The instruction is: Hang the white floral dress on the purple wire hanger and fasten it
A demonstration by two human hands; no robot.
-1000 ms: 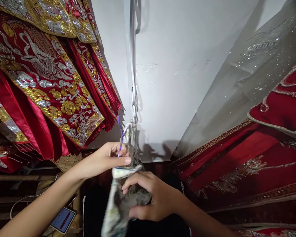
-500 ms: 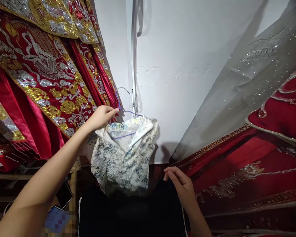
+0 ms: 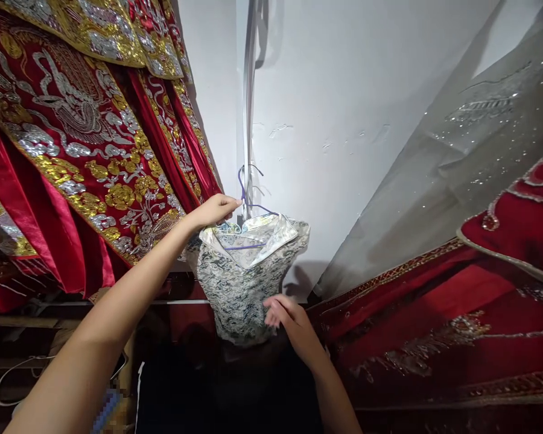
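A small white garment with a blue-grey pattern hangs on a purple wire hanger in front of a white wall. My left hand is raised and grips the hanger just under its hook, at the garment's collar. My right hand is lower, with its fingers pinching the garment's bottom right edge. The garment hangs open-necked between the two hands.
Red robes with gold and silver embroidery hang close on the left. A sheer sequinned cover and red embroidered gowns crowd the right. A metal strip runs down the wall. Below lie dark shelves and a white cable.
My left hand has carried the hanger and garment up and to the right. My right hand let go, dropped away, then came back up to take the garment's lower edge.
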